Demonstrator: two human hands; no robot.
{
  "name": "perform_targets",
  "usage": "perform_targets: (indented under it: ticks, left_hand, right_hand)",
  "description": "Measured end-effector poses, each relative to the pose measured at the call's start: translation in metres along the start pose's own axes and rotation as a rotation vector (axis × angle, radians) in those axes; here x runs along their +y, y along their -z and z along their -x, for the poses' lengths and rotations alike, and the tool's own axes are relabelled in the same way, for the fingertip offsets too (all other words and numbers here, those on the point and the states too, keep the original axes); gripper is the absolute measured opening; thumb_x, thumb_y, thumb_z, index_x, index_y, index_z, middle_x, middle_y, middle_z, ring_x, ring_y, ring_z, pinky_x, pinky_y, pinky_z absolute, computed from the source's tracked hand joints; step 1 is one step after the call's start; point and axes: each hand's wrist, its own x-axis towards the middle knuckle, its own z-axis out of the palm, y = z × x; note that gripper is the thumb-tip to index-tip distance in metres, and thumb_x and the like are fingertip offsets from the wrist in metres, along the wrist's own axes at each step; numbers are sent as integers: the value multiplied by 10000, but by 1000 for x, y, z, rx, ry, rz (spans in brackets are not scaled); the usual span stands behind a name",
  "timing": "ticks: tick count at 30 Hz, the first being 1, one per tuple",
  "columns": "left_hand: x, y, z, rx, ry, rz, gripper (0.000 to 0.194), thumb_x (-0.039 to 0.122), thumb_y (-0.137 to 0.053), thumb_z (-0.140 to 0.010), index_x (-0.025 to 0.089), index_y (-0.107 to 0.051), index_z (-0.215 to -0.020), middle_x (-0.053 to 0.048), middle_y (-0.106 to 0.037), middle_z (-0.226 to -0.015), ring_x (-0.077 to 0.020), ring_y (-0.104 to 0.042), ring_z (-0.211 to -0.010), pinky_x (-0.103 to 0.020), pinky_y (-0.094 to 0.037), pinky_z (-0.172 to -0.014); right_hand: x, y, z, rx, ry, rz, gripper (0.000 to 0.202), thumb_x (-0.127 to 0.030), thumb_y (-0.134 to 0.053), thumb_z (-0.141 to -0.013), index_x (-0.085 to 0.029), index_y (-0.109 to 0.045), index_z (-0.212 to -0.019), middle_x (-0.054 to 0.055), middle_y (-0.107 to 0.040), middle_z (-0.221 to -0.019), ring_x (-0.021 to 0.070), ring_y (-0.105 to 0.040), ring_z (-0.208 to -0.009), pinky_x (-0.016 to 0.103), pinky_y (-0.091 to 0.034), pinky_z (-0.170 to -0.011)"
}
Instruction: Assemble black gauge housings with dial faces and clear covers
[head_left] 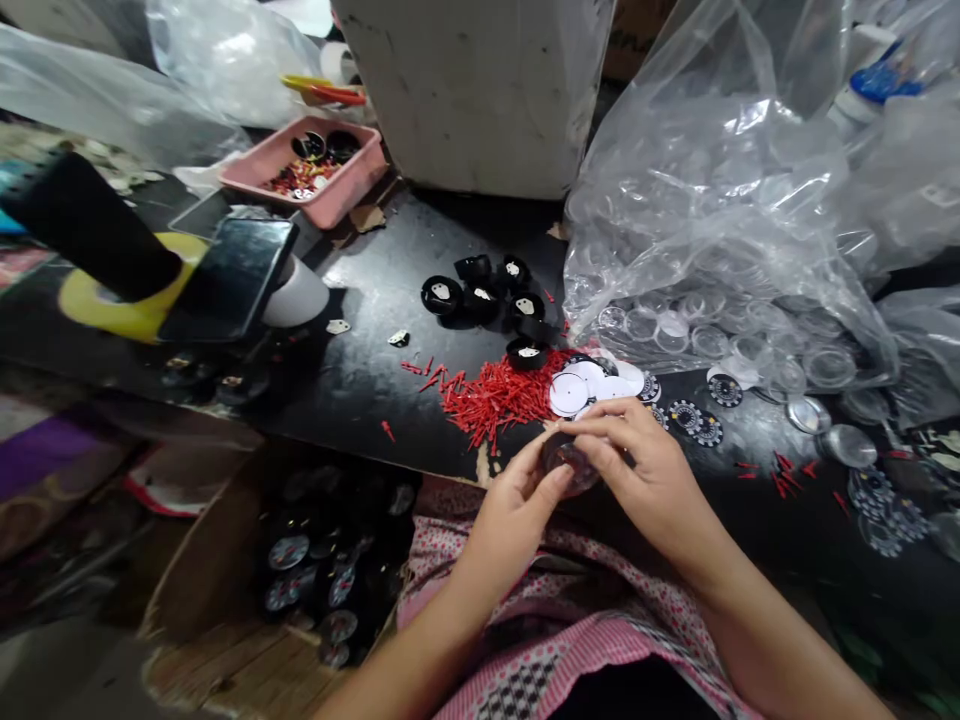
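Passage at nine to ten; bag blocks one o'clock.
Reckoned from between the left hand (525,478) and right hand (641,460), with twelve straight ahead, mostly bare black tabletop (356,385) leaves a lane between nine and ten, up to the phone (232,275). At ten the red pointers (491,395) crowd close; at twelve, white discs (600,385); at eleven, black cups (482,309), with the grey box (480,90) rising behind. The plastic bag (727,250) closes off one to two.

Round piece (564,454) in fingers (609,428) | pins (499,400) behind-left | cups (441,296) behind pins | bag (720,225) right of cups
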Motion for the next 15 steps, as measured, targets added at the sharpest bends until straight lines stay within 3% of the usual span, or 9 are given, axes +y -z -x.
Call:
perform_targets:
  ticks: [3, 5, 11, 13, 15]
  left_hand:
    - [1, -1, 4, -66, -50, -131, 439, 293, -625, -883, 269, -601, -1321, -54, -591, -1413, -238, -498, -1350, -387, -401, -1126]
    - [0, -2, 6, -115, -69, -156, 460, 285, -618, -890, 268, -572, -1347, -53, -569, -1437, -227, -484, -1361, -369, -391, -1133]
    - [-1, -5, 1, -62, -82, -156, 398, 292, -632, -877, 234, -601, -1270, -65, -624, -1374, -222, -548, -1301, -377, -401, -1118]
    - [3, 3, 3, -40, -71, -204, 393, 298, -647, -862, 233, -617, -1248, -65, -656, -1328, -232, -583, -1260, -387, -423, -1097]
    - [5, 23, 15, -19, -18, -278, 375, 318, -657, -851, 243, -643, -1218, -61, -679, -1292, -244, -615, -1217, -389, -450, -1068]
  right_hand:
    - [0, -2, -5, 33, -57, 91, 351, -396, -381, -1011, -209, -582, -792, 12, -580, -731, 167, -552, -713, 297, -423, -677]
    - [-1, -5, -7, 73, -50, 184, 387, -382, -325, -1018, -219, -498, -712, -2, -528, -646, 162, -499, -641, 293, -370, -631]
    - [-5, -17, -10, 123, 34, 266, 389, -330, -274, -1023, -224, -464, -700, 10, -531, -649, 172, -490, -655, 304, -346, -655]
    - [-6, -19, -10, 67, 24, 240, 402, -360, -302, -1026, -218, -488, -699, 11, -554, -660, 173, -501, -666, 310, -353, -676]
    - [-5, -17, -11, -64, 19, 142, 375, -379, -360, -1021, -208, -545, -743, 13, -612, -722, 170, -544, -710, 308, -374, -707]
